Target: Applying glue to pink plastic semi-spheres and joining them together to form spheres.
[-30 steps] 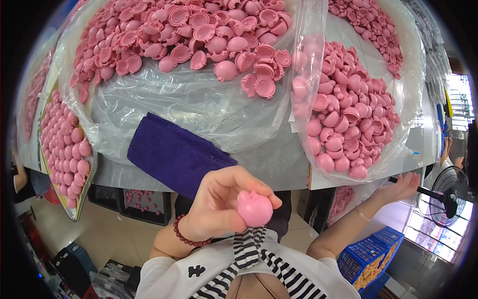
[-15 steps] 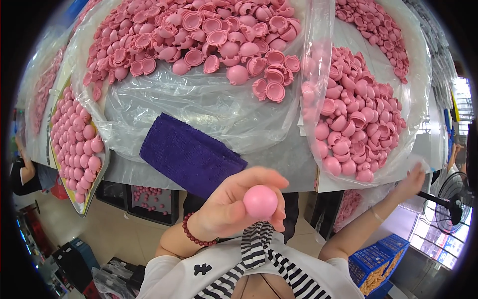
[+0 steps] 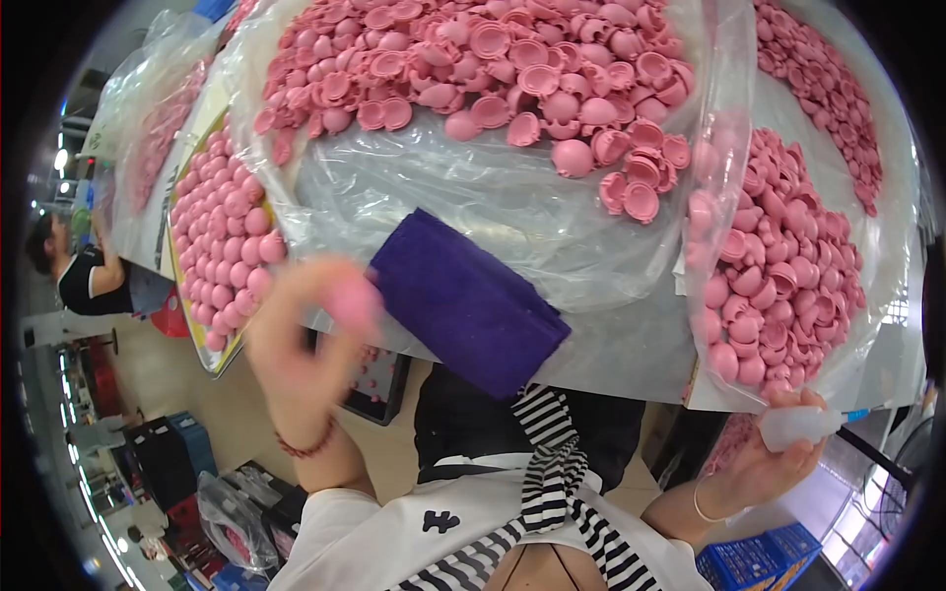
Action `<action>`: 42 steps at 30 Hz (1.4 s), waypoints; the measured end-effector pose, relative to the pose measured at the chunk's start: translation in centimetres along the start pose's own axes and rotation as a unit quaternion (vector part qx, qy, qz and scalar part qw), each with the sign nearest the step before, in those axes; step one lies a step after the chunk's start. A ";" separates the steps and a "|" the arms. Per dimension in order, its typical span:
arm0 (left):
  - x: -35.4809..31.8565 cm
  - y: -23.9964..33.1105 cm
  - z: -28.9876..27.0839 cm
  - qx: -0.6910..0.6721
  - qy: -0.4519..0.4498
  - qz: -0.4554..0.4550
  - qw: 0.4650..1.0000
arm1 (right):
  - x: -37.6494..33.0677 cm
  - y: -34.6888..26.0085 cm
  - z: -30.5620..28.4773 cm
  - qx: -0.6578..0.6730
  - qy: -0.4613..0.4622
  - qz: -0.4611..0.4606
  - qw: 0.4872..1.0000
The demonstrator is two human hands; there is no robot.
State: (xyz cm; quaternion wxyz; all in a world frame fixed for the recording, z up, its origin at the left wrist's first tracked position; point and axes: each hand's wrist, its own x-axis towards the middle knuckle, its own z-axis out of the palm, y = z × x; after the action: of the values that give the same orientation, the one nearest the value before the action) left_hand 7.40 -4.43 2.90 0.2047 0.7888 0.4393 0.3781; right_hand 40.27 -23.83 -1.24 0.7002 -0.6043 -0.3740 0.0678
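Note:
My left hand [image 3: 301, 345], smeared by motion and wearing a red bead bracelet, pinches a pink ball [image 3: 351, 298]. It hovers at the left, beside a yellow-edged tray [image 3: 225, 362] of similar pink balls [image 3: 222, 236]. At the lower right, my right hand [image 3: 764, 473] is closed around a small translucent white squeeze bottle [image 3: 791, 427] with a blue tip, held lying sideways near the table edge. A folded purple cloth [image 3: 463, 300] lies at the table's front edge between my hands.
Pink half shells [image 3: 483, 69] cover the far middle of the table on clear plastic sheeting [image 3: 443, 217]. Another heap of shells [image 3: 783, 276] sits at the right. Below the table edge is a black tray [image 3: 397, 399] with small pink pieces. Blue crates [image 3: 759, 559] stand lower right.
My left hand has swung left with the ball, from in front of my chest to beside the ball tray. My right hand has come inward, now showing the bottle. The view has shifted left.

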 end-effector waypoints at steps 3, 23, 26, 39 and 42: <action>2.6 -5.2 -5.2 0.258 0.118 -0.018 0.959 | -0.1 -0.3 0.3 -0.013 0.020 -0.007 1.000; 5.0 2.2 2.1 -0.091 -0.085 0.026 0.992 | -1.9 -2.0 4.3 0.188 -0.129 0.104 0.968; 1.1 5.9 5.4 -0.248 -0.262 0.087 0.929 | -1.9 -3.4 9.0 0.253 -0.237 0.227 0.910; -4.1 5.8 11.4 -0.721 -0.205 -0.138 0.648 | -2.4 -2.6 8.7 0.253 -0.151 0.187 0.937; -4.0 5.8 11.2 -0.758 -0.228 -0.177 0.584 | -0.8 -0.9 8.3 0.187 -0.149 0.033 0.970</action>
State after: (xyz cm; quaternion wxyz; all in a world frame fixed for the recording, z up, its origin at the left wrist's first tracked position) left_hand 17.92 -10.82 -2.06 0.8849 0.3145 0.0626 0.3378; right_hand 34.33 -17.92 -0.85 0.7347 -0.4577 -0.4347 0.2487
